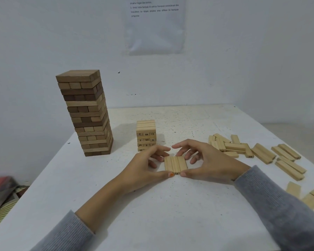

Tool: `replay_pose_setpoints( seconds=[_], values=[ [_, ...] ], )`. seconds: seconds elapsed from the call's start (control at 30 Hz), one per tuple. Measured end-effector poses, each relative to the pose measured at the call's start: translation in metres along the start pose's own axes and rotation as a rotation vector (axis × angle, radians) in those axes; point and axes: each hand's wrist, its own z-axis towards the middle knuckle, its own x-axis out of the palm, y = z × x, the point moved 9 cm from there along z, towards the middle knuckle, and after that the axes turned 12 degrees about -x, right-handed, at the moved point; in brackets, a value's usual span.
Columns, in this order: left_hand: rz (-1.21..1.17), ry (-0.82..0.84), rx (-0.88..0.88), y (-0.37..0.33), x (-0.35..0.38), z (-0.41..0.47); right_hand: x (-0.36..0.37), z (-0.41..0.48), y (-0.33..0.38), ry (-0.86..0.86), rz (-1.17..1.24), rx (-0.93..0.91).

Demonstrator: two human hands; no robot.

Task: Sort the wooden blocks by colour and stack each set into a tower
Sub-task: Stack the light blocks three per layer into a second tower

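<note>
Between the left hand [145, 166] and right hand [208, 164], curled fingers [183, 144] pinch three pale blocks [175, 163] together.

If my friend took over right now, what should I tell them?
Hands: left hand and right hand both pinch a row of three light blocks, just in front of the light tower.
Done: brown tower stands at the left; the light tower is only a few layers high.
Left: put this row on the light tower, then stack the loose light blocks lying at the right.
</note>
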Motion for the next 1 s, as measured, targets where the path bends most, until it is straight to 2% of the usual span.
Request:
replay_pose_setpoints(
  seconds=[1.0],
  values=[
    [-0.025, -0.013, -0.014, -0.0003, -0.0008, 0.0000, -0.0021, 0.0011, -0.0017, -0.055, -0.011, -0.017]
  ],
)
